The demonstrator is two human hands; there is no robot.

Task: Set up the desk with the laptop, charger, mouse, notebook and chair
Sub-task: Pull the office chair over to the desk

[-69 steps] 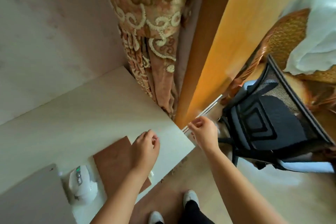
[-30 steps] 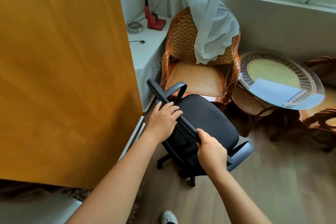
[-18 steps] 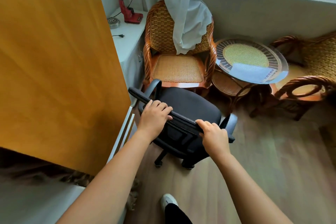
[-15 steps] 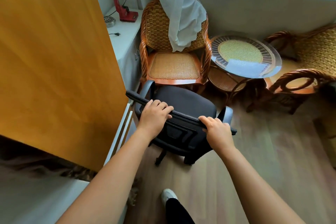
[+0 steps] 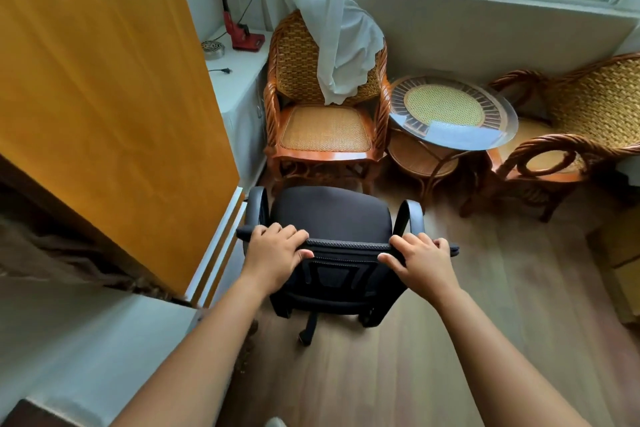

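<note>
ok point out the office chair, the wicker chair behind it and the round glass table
office chair [image 5: 329, 215], head view, on the black seat cushion
wicker chair [image 5: 325, 128], head view, on the woven seat
round glass table [image 5: 502, 107], head view, on the glass rim

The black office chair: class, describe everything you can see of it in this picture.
The black office chair stands upright on the wooden floor, facing away toward a wicker chair. It has a padded fabric seat, two curved plastic armrests, a mesh backrest and a wheeled base, partly hidden. The left hand and right hand grip the backrest's top edge.

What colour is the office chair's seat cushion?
Black, seen clearly in the head view: the seat cushion of the office chair.
</note>
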